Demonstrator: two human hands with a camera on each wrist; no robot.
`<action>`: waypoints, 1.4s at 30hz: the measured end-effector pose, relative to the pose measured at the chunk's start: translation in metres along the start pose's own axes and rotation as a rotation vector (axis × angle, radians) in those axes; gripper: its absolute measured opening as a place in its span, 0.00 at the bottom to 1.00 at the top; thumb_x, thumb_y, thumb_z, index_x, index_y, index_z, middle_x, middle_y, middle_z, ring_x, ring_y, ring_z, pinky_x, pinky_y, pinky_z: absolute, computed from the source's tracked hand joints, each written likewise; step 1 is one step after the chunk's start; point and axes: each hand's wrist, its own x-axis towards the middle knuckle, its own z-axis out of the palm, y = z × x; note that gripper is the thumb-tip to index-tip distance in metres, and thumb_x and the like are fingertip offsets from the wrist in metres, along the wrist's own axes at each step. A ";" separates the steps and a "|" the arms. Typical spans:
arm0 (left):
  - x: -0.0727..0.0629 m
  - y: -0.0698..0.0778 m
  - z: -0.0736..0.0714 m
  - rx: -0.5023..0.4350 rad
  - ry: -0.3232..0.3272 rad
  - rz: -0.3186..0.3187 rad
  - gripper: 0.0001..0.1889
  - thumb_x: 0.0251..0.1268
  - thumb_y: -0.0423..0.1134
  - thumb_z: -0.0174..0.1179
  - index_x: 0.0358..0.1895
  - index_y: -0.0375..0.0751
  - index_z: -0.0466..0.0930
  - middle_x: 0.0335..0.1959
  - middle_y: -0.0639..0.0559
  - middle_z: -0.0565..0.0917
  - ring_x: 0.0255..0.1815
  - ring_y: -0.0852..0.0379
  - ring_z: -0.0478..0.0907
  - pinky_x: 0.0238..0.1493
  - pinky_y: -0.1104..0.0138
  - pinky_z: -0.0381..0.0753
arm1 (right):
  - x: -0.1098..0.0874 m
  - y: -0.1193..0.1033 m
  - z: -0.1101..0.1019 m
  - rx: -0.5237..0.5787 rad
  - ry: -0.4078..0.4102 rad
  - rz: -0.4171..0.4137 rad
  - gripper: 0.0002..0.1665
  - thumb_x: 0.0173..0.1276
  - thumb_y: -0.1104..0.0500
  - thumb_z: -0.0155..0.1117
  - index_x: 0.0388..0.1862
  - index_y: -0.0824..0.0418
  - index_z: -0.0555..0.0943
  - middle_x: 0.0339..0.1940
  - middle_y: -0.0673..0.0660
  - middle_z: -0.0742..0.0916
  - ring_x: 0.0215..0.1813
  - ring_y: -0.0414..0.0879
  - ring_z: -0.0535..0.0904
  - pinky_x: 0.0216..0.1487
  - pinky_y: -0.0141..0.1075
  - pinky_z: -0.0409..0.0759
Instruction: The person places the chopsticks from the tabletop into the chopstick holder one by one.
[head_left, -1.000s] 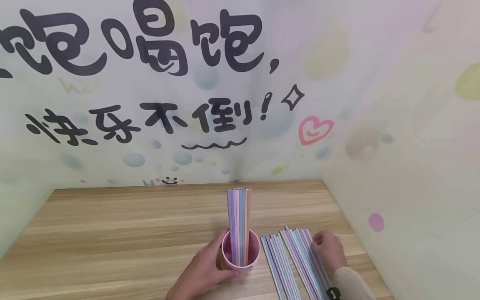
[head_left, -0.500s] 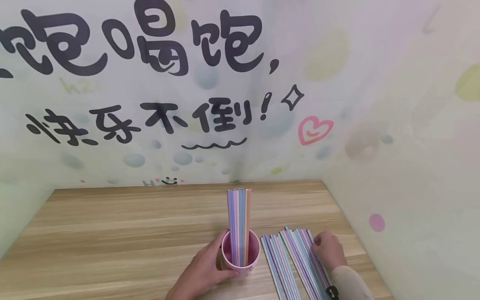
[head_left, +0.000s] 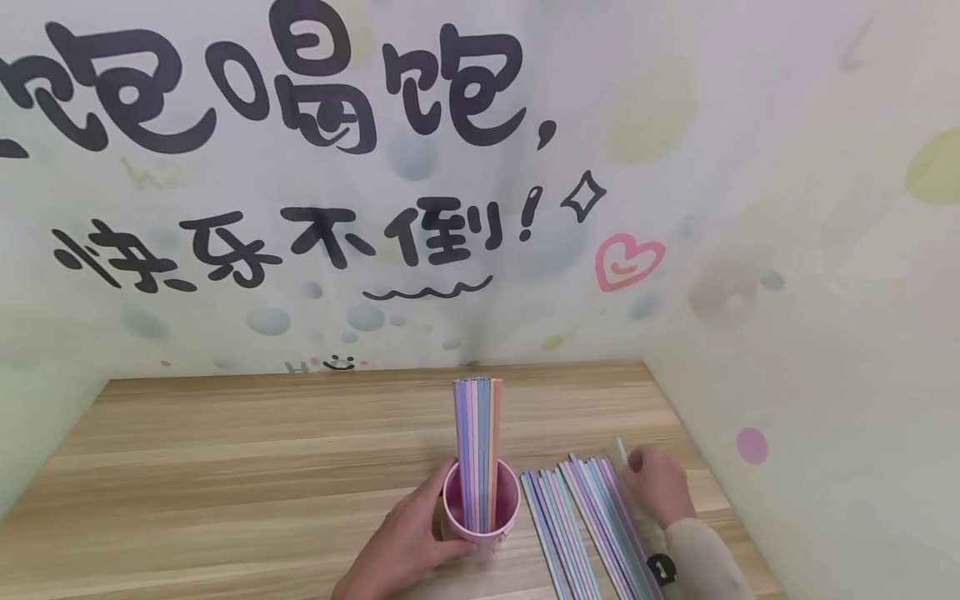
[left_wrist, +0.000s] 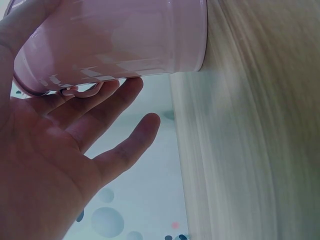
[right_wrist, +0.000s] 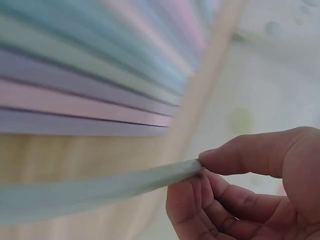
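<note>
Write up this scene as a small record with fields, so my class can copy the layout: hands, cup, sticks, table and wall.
Left hand: grips the pink cup
Cup: mouth up, a bundle of colored sticks standing in it
Right hand: fingers pinch a pale green stick near its end
Loose sticks: two groups side by side, nearer group and farther group from cup
Table: wood-grained
Wall: black writing, pink heart

Our right sleeve (head_left: 707, 553), pale beige
Beside it we see a black tag (head_left: 662, 569) with a white 1.
</note>
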 end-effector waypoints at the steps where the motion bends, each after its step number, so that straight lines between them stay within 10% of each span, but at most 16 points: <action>1: 0.000 0.000 0.000 -0.001 -0.002 -0.004 0.53 0.43 0.47 0.80 0.74 0.68 0.56 0.63 0.60 0.76 0.62 0.54 0.74 0.61 0.48 0.76 | 0.001 -0.004 -0.004 0.007 0.016 -0.026 0.10 0.60 0.68 0.63 0.38 0.75 0.82 0.31 0.63 0.86 0.32 0.52 0.82 0.33 0.46 0.84; 29: 0.005 -0.001 0.000 0.004 -0.004 -0.027 0.54 0.43 0.50 0.80 0.75 0.67 0.55 0.64 0.60 0.76 0.63 0.55 0.73 0.63 0.48 0.74 | 0.004 -0.162 -0.073 0.636 0.483 -0.290 0.07 0.67 0.67 0.66 0.41 0.70 0.84 0.34 0.63 0.86 0.32 0.39 0.81 0.37 0.21 0.81; 42: 0.005 -0.001 0.000 0.006 -0.009 -0.014 0.50 0.45 0.49 0.79 0.73 0.68 0.58 0.62 0.59 0.77 0.62 0.54 0.74 0.61 0.49 0.76 | -0.002 -0.194 -0.047 0.776 0.431 -0.404 0.04 0.64 0.73 0.65 0.39 0.73 0.82 0.32 0.63 0.85 0.33 0.44 0.82 0.36 0.28 0.84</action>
